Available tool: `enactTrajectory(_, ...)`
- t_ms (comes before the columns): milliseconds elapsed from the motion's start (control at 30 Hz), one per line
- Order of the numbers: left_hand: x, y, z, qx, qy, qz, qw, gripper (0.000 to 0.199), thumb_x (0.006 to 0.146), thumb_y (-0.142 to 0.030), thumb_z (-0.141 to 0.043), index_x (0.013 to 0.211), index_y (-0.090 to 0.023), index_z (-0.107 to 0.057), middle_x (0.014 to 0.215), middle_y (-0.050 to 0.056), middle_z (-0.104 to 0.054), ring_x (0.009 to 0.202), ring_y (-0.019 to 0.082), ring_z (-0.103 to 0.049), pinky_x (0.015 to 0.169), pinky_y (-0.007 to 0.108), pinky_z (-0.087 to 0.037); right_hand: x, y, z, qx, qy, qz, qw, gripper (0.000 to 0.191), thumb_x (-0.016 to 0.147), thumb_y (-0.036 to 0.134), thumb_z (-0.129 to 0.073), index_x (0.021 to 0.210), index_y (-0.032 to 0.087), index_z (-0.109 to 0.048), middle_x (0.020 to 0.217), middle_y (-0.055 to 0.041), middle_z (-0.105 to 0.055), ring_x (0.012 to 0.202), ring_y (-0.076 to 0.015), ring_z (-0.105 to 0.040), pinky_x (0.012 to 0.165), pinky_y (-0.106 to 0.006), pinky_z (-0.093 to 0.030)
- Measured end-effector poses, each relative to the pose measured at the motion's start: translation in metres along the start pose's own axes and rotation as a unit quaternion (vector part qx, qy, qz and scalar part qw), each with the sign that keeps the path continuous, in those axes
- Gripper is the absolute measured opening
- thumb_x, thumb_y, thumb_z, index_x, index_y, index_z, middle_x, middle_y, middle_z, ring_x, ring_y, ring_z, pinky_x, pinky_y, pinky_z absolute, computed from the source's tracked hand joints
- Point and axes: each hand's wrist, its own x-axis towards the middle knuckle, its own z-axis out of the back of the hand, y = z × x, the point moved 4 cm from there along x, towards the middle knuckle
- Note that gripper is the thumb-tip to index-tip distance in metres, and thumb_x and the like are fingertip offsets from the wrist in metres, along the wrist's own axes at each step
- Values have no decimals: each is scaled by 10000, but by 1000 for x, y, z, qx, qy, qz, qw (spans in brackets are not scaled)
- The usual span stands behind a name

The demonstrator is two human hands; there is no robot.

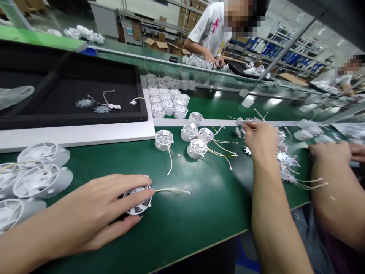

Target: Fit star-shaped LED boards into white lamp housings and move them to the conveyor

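My left hand (111,207) grips a small round white fan housing (139,205) on the green table, fingers over its top and thumb along the near side. A cable with a white plug (171,191) runs from the housing to the right. My right hand (264,139) reaches to a pile of grey-white star-shaped parts with wires (285,160). Its fingertips are pinched together at the far left of that pile; what is between them is hidden. Between the hands, several white housings with cables (197,148) stand upright, one apart to the left (164,139).
Larger white housings (42,167) stand at the left. A black foam-lined tray (62,91) holds two star-shaped parts and wired pieces. More housings stand in rows (168,102) behind. A co-worker's arm (330,182) is close on my right; another person works across the table.
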Motion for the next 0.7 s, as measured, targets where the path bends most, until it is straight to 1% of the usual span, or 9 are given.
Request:
enactTrajectory(133,8,-5,5,-30,-21,-29,999,333,1171,-334,-454,1430,-238,-637,1427,92,-739,1238,271,-752,1046,384,-647,-10,18,25,96,-119,17,988,347,1080,502,-567,1192,271,-801,1104,-148,-823,1090,-446,-746,943,-606,-537)
enactTrajectory(233,16,-9,9,-57,-46,-32,997,349,1171,-338,-513,1484,-197,-578,1439,140,-730,1305,293,-728,1126,431,-619,-30,64,28,220,-191,52,955,325,1097,463,-588,1319,307,-767,1187,-93,-808,1060,-400,-789,866,-566,-603)
enactTrajectory(300,19,-11,14,-114,-81,4,990,453,1154,-338,-588,1579,-215,-486,1511,168,-679,1400,291,-676,1195,443,-578,-50,102,25,361,-197,58,909,194,1058,386,-706,1211,361,-823,1100,-41,-811,938,-332,-803,815,-515,-630)
enactTrajectory(333,20,-12,17,-158,-107,33,981,539,1135,-336,-637,1626,-241,-433,1562,173,-639,1442,294,-646,1212,444,-567,-60,121,23,444,-179,55,876,115,1027,354,-768,1096,394,-851,1016,-11,-810,883,-300,-802,802,-491,-642)
enactTrajectory(400,19,-12,22,-268,-150,105,946,767,1083,-288,-735,1709,-317,-293,1666,162,-542,1508,307,-587,1210,437,-576,-79,160,15,549,-30,62,833,68,1001,392,-817,1018,441,-861,918,15,-830,786,-270,-805,735,-466,-669)
enactTrajectory(467,19,-12,24,-394,-149,162,892,903,1031,-182,-785,1727,-375,-243,1680,126,-535,1497,308,-595,1163,409,-617,-96,187,9,596,103,80,792,48,982,432,-835,1010,454,-867,885,17,-854,714,-264,-811,653,-448,-686)
enactTrajectory(533,20,-16,23,-519,-90,187,829,710,1008,-93,-762,1604,-361,-486,1509,72,-703,1314,278,-741,1055,355,-677,-106,198,6,622,172,78,760,51,972,422,-847,1009,443,-876,887,10,-869,681,-258,-818,609,-426,-697)
enactTrajectory(600,22,-18,23,-598,-43,207,773,346,1018,-83,-714,1287,-301,-729,1236,19,-833,1039,243,-845,920,308,-712,-108,198,2,637,197,51,743,47,969,405,-854,1002,422,-882,898,5,-876,685,-249,-829,609,-407,-714)
enactTrajectory(700,22,-14,22,-621,-61,262,737,152,1035,-137,-696,1052,-251,-795,963,6,-858,833,239,-858,787,304,-722,-104,193,-7,642,213,17,736,48,966,402,-861,997,376,-886,902,-7,-880,697,-228,-838,631,-371,-730)
